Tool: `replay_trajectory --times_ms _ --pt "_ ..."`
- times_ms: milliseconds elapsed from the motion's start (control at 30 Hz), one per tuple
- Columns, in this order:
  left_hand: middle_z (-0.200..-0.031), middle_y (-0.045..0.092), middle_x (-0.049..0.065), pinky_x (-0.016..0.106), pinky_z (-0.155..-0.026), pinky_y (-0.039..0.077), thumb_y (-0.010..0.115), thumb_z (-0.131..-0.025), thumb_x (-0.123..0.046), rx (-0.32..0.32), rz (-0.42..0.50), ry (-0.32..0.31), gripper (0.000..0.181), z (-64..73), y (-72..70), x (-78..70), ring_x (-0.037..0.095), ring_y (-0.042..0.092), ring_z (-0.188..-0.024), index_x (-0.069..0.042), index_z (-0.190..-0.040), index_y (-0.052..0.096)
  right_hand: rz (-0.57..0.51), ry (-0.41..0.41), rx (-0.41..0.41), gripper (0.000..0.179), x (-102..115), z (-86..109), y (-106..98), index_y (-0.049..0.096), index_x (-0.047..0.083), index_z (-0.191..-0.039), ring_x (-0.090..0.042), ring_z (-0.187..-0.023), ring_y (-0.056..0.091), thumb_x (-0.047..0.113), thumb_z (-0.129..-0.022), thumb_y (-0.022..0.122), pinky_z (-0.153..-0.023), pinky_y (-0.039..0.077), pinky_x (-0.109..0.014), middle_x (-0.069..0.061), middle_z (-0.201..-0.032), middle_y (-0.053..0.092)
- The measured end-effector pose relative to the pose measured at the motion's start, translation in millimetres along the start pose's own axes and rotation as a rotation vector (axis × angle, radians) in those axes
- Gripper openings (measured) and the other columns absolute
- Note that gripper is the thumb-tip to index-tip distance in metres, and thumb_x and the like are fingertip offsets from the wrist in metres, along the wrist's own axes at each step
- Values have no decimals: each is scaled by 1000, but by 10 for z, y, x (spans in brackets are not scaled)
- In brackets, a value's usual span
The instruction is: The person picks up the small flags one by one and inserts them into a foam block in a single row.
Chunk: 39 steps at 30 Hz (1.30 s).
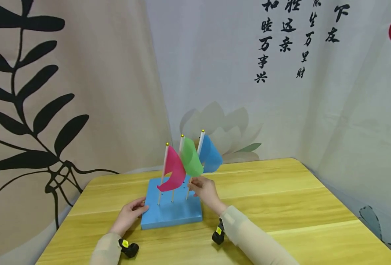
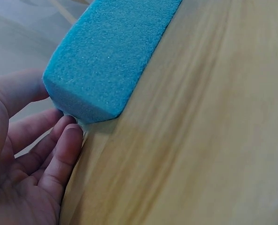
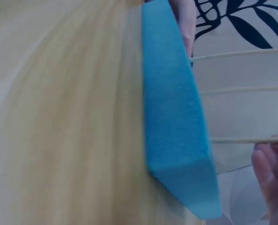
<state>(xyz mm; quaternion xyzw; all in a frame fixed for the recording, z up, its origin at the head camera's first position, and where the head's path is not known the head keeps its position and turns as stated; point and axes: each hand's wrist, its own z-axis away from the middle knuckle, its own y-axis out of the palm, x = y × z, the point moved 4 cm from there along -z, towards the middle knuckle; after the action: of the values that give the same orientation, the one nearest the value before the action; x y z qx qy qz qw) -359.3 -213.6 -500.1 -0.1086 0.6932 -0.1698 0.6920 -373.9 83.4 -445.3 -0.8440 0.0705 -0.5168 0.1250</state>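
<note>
A blue foam board (image 1: 177, 214) lies on the table with several small dark holes in its top. My left hand (image 1: 129, 215) rests at its left side, the thumb at the upper edge and the relaxed fingers against the end face in the left wrist view. Three stick flags stand in the board: a pink flag (image 1: 175, 171) on the left, a green flag (image 1: 191, 158) in the middle and a blue flag (image 1: 212, 154) on the right. With thumb and fingers, my right hand (image 1: 206, 191) pinches the blue flag's wooden stick (image 3: 242, 140) low down, above the board.
The wood-grain table (image 1: 265, 206) extends on both sides of the board. Behind it hangs a curtain (image 1: 215, 73) with black writing and a printed plant. Black wrist cameras sit on both wrists, close to the tabletop.
</note>
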Motion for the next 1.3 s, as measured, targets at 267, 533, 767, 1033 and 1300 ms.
replay_trajectory --times_ms 267,533,767,1033,1300 --pt "-121 57 14 28 -77 50 68 -93 -24 3 -4 -7 59 24 -31 21 19 56 -100 1 -141 47 48 36 -6 17 -9 30 42 76 2 -91 -27 -66 69 17 -92 68 -56 55 -30 -7 -78 73" --pt "-122 57 15 28 -77 50 68 -93 -25 2 -15 -16 59 47 -63 37 21 55 -102 3 -141 47 -80 53 -12 16 2 70 82 71 1 -97 -30 -80 69 15 -91 70 -63 57 -41 -9 -89 72" --pt "-123 57 14 28 -79 50 68 -92 -26 -12 -23 -27 60 52 -100 50 23 55 -106 2 -141 47 -86 54 3 22 -22 74 95 72 -4 -101 -29 -80 70 16 -92 68 -61 56 -30 -13 -89 72" --pt "-120 58 14 29 -77 50 69 -92 -26 -9 -7 -33 58 44 -102 30 20 57 -99 2 -139 50 -113 55 64 23 121 107 -50 66 -11 -108 -39 -85 68 5 -93 64 -66 57 -40 -23 -96 70" --pt "-121 57 17 32 -79 51 63 -96 -21 67 4 3 55 -1 -146 -22 23 60 -97 6 -140 46 4 56 70 25 -230 79 -430 69 -4 -107 -34 -85 68 17 -96 62 -66 57 -40 -20 -96 70"
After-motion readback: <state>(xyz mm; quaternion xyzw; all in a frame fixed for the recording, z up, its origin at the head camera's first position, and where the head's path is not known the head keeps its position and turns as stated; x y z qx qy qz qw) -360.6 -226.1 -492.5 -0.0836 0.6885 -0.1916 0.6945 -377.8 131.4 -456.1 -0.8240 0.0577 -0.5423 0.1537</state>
